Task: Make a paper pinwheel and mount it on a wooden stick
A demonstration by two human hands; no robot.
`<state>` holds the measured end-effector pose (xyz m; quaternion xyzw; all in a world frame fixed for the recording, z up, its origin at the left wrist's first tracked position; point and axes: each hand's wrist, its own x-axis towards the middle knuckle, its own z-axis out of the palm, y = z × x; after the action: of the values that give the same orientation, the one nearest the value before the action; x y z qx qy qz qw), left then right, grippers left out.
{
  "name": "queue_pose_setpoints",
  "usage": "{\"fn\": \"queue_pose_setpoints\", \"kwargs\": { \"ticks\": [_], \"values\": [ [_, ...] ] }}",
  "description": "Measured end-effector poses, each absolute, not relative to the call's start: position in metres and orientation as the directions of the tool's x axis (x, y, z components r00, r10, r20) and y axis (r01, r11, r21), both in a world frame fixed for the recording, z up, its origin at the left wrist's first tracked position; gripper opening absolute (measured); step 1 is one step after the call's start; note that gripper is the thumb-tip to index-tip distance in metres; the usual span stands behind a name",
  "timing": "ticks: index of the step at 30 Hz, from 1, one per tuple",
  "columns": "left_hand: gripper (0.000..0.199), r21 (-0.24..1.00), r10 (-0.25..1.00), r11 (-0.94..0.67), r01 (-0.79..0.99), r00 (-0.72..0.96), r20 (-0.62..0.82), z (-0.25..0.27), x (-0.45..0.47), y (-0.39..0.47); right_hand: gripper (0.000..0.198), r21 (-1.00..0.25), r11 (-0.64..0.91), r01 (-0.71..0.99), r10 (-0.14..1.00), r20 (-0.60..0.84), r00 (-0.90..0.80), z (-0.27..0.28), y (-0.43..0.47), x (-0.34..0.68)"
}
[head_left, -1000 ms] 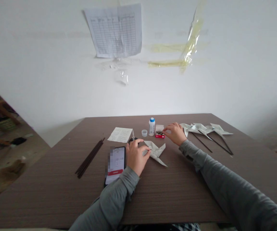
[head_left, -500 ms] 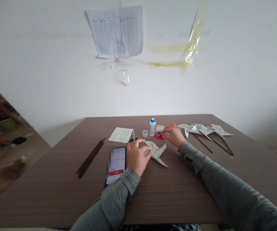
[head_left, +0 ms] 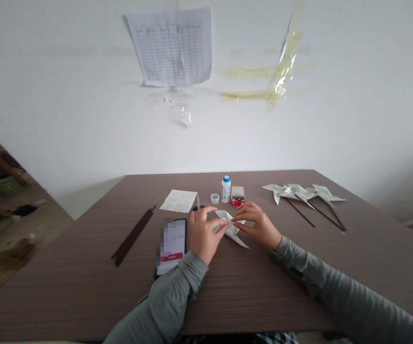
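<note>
A paper pinwheel (head_left: 235,237) folded from printed paper lies low over the middle of the table. My left hand (head_left: 206,235) pinches its centre from the left between thumb and fingers. From the other side, my right hand (head_left: 258,225) has brought its thumb and fingertips together at the pinwheel's centre; anything small between them is hidden. Just behind stands a small open red-and-white box (head_left: 238,197) of small metallic pieces. Beside it are a white glue bottle with a blue cap (head_left: 226,189) and a clear little cup (head_left: 214,198). Scissors (head_left: 198,206) are partly hidden behind my left hand.
A printed paper sheet (head_left: 178,200) lies behind my left hand. A phone (head_left: 171,248) and a bundle of dark sticks (head_left: 134,237) rest to the left. Several finished pinwheels (head_left: 301,192), with sticks (head_left: 330,215), lie at the right. A wall (head_left: 206,143) borders the far edge.
My right hand has come from the red-and-white box toward me, to the pinwheel's centre. My left hand has kept its pinch on the pinwheel.
</note>
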<state>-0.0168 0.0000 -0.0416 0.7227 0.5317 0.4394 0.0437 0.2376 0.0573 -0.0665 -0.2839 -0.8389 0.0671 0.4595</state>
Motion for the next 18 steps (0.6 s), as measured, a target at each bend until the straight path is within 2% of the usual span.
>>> {"fn": "queue_pose_setpoints", "kwargs": {
  "ticks": [12, 18],
  "values": [
    [0.029, 0.504, 0.780, -0.471, 0.724, 0.075, 0.621, -0.0487, -0.0172, 0.0008, 0.006, -0.435, 0.831, 0.346, 0.549, 0.738, -0.391, -0.0743, 0.0527, 0.2292],
    [0.028, 0.519, 0.807, -0.440, 0.733, 0.069, 0.586, -0.0444, -0.0150, -0.0025, 0.005, -0.419, 0.802, 0.425, 0.581, 0.710, -0.396, -0.0735, 0.0495, 0.2289]
  ]
}}
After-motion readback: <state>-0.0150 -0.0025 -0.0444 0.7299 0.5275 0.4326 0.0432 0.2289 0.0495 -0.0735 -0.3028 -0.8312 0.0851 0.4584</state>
